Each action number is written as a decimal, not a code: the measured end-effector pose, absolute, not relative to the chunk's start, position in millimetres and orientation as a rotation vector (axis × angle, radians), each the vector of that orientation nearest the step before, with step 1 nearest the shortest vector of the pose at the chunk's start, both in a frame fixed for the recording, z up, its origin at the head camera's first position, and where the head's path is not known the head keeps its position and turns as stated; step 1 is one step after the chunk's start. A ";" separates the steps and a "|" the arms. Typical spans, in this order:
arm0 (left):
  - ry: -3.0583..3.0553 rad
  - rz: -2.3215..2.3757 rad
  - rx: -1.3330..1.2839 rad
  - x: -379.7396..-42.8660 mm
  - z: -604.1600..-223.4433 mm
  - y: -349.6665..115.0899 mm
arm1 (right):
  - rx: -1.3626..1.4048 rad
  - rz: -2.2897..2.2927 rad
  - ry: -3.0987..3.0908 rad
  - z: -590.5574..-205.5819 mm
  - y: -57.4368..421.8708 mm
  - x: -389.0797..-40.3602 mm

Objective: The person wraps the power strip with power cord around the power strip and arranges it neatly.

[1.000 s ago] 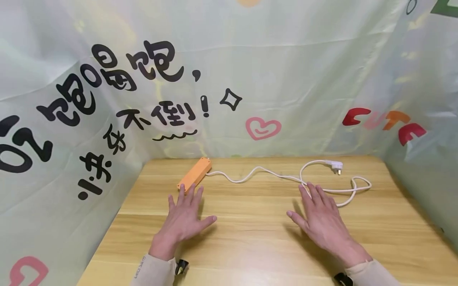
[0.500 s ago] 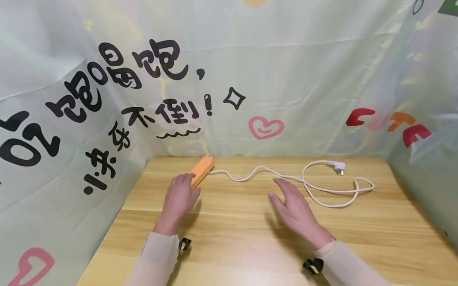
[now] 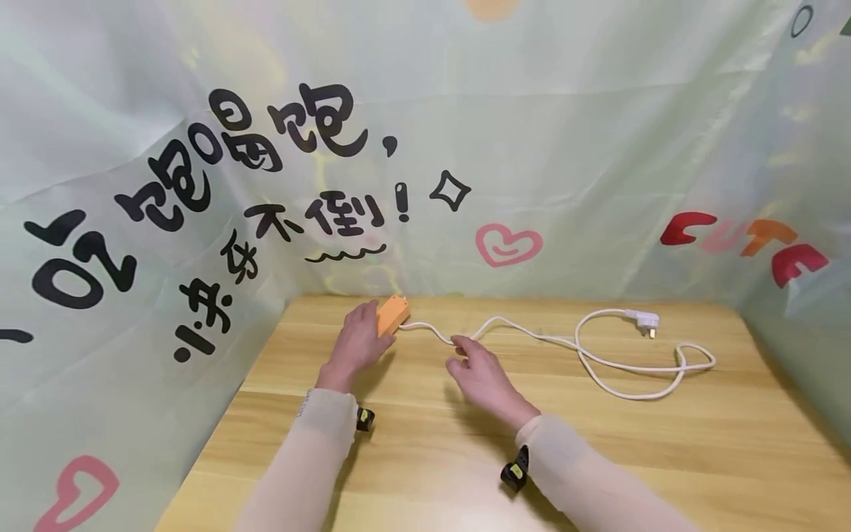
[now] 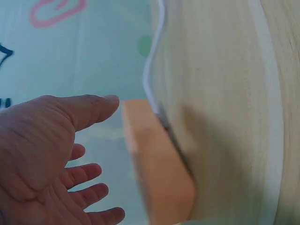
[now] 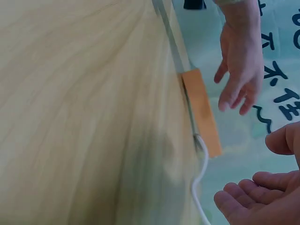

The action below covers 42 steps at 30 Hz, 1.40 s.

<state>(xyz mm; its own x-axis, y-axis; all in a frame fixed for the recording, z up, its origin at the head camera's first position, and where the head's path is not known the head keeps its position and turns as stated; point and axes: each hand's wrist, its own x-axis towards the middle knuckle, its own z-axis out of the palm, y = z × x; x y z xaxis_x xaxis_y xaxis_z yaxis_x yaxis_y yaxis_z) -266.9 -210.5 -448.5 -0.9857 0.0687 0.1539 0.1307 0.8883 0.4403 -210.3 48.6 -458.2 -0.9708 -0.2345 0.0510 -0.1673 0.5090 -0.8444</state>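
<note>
An orange power strip (image 3: 395, 315) lies at the back left of the table, its white cord (image 3: 601, 360) running to the right and looping loosely. My left hand (image 3: 357, 338) reaches over the near end of the strip and hides part of it. In the left wrist view, the strip's side (image 4: 157, 159) stands beside my spread thumb and fingers, a gap between them. My right hand (image 3: 484, 375) is by the cord's left stretch, fingertips overlapping it in the head view. From the right wrist, that hand's loosely bent fingers (image 5: 248, 193) hold nothing.
At the cord's far end a white plug (image 3: 645, 321) lies with its prongs showing, at the back right. Printed fabric (image 3: 565, 148) walls the wooden table (image 3: 425, 458) at the back and both sides. Small black devices (image 3: 514, 473) are strapped at the wrists.
My left hand has moved forward onto the near end of the power strip. My right hand has swung left from the cord's loop to its left stretch. The head view has shifted slightly.
</note>
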 end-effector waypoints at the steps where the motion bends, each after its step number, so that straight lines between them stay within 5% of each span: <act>1: -2.933 -0.706 -0.146 -269.5 -452.9 -207.6 | -0.347 -1.477 2.658 -461.4 46.3 -210.1; 42: -2.878 -0.702 0.095 -288.7 -472.8 -193.0 | -0.327 -1.542 2.590 -487.0 26.1 -219.9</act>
<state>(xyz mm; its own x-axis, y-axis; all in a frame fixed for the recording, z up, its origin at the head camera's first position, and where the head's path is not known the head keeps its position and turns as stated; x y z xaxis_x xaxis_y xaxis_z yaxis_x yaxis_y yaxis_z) -288.7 -193.0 -472.8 -0.9822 -0.1037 0.1563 -0.0201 0.8867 0.4619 -219.9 26.1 -487.0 -0.9708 -0.2393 0.0160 -0.1282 0.4613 -0.8779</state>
